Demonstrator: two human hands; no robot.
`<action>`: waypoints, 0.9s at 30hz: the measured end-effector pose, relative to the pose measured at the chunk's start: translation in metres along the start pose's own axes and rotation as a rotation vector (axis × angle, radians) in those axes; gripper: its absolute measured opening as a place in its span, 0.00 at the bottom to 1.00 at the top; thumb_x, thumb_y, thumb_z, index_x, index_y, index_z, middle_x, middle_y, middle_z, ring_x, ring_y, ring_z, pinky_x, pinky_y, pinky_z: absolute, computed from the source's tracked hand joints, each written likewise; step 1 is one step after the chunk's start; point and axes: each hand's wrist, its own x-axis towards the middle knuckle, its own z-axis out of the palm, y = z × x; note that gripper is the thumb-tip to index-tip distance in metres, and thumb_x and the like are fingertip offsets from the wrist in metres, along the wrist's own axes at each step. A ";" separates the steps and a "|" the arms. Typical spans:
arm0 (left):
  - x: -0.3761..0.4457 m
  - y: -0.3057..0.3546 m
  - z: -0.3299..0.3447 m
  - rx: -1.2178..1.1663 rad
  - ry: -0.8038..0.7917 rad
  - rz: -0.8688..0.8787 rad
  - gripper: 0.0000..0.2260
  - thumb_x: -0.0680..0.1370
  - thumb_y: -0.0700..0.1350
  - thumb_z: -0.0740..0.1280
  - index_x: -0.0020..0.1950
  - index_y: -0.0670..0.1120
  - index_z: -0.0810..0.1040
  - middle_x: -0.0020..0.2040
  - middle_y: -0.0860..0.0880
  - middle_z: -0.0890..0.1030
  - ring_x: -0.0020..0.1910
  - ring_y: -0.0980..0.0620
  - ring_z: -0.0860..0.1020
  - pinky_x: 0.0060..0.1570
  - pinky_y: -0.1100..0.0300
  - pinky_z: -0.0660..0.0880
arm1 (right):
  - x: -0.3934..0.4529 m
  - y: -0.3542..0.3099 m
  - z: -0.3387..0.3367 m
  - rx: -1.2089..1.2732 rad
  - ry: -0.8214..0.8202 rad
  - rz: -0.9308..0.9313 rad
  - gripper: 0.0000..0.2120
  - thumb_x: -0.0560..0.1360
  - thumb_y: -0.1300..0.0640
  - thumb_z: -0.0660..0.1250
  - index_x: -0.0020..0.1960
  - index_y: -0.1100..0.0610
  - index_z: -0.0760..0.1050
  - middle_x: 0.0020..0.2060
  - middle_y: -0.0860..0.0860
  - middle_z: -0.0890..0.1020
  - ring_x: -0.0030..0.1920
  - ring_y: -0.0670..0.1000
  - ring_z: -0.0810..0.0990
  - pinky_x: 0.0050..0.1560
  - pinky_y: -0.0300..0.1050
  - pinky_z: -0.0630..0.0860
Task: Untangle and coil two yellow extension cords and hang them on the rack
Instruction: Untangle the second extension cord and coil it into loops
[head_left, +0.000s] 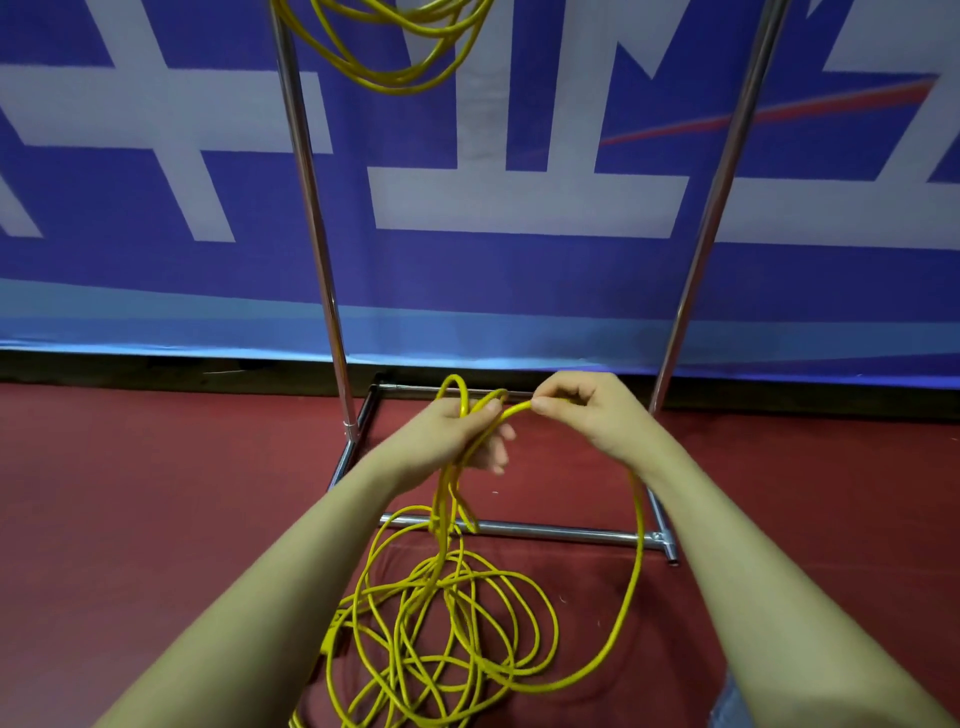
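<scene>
Left hand (470, 434) is gripping a few gathered loops of the yellow extension cord (452, 618), while the right hand (582, 410) is pinching the next stretch just beside it. Most cord is lying snarled on the floor below both hands, before the rack (311, 208); pulling could be tightening crossings into knots. Another coil (384, 47) is hanging on the rack.

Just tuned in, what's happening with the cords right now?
A person is coiling the second yellow cord. The left hand grips a few gathered loops, while the right hand pinches the next stretch of cord and brings it toward the left. Most of that cord lies in a loose tangle on the red floor, in front of the metal rack. Another coiled yellow cord already hangs at the top of the rack.
</scene>
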 end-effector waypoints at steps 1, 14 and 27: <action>0.001 0.001 0.001 -0.020 0.005 0.017 0.16 0.84 0.48 0.57 0.44 0.41 0.78 0.28 0.51 0.74 0.25 0.55 0.72 0.30 0.64 0.72 | 0.000 0.002 0.001 0.022 0.035 0.005 0.05 0.74 0.61 0.70 0.40 0.54 0.79 0.32 0.49 0.77 0.34 0.42 0.71 0.37 0.35 0.66; 0.000 0.020 -0.030 -0.239 0.115 0.092 0.17 0.83 0.48 0.56 0.42 0.39 0.76 0.23 0.50 0.71 0.17 0.57 0.62 0.18 0.68 0.59 | -0.006 0.003 0.006 0.663 0.263 0.140 0.08 0.76 0.67 0.63 0.42 0.56 0.73 0.28 0.48 0.70 0.26 0.43 0.64 0.27 0.34 0.58; -0.002 0.009 -0.023 -0.016 0.071 0.009 0.16 0.84 0.47 0.56 0.48 0.40 0.80 0.41 0.46 0.86 0.43 0.52 0.83 0.46 0.63 0.78 | -0.002 -0.011 0.004 0.026 -0.107 0.011 0.07 0.73 0.64 0.70 0.39 0.55 0.79 0.33 0.49 0.77 0.35 0.43 0.72 0.39 0.35 0.67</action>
